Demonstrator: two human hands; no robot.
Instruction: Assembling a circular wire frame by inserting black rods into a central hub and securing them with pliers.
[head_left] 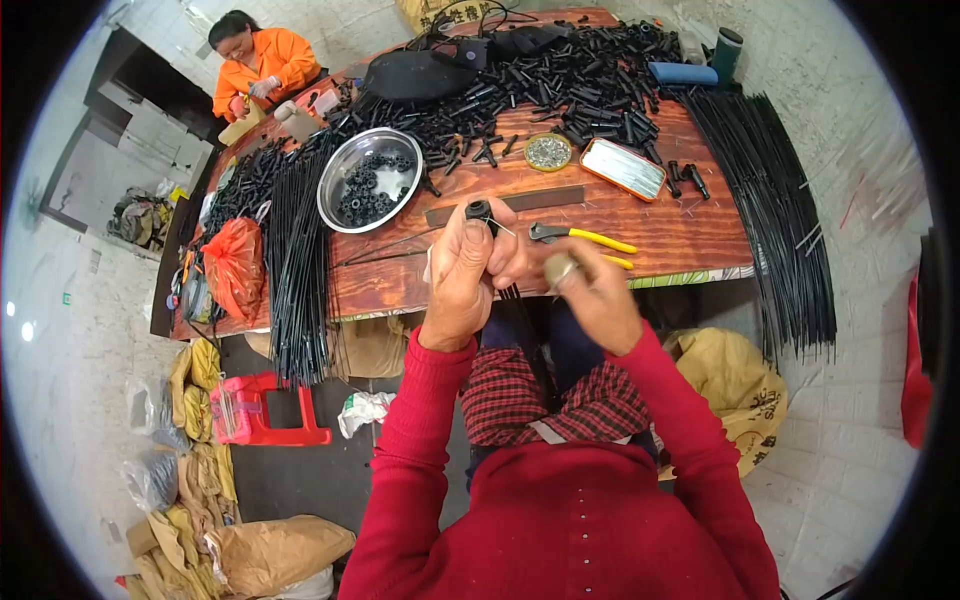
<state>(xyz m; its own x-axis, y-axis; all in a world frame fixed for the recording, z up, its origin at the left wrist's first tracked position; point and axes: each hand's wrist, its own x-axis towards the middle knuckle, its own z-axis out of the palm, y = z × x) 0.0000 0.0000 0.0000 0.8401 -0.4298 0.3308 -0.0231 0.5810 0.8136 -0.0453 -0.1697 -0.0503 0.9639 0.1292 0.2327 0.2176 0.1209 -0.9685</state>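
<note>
My left hand (468,262) is closed, thumb uppermost, around a small black cylindrical fitting (479,210) above the table's near edge. A thin pale wire end sticks out from the fitting toward the right. Below that hand, dark thin rods (518,325) run down toward my lap; whether they join the fitting is hidden by the fingers. Just to the right, my right hand (597,295) is apart from the left and blurred by motion. A pale band or cap (562,271) shows at one of its fingers. Yellow-handled pliers (590,240) lie on the table beyond it.
The wooden table (680,245) bears a heap of black fittings (530,80), a metal bowl (327,200) of black rings, a round tin (548,152) and a white-lined tray (622,168). Bundled black rods (295,270) overhang its edge. A person in orange (262,65) works at far left.
</note>
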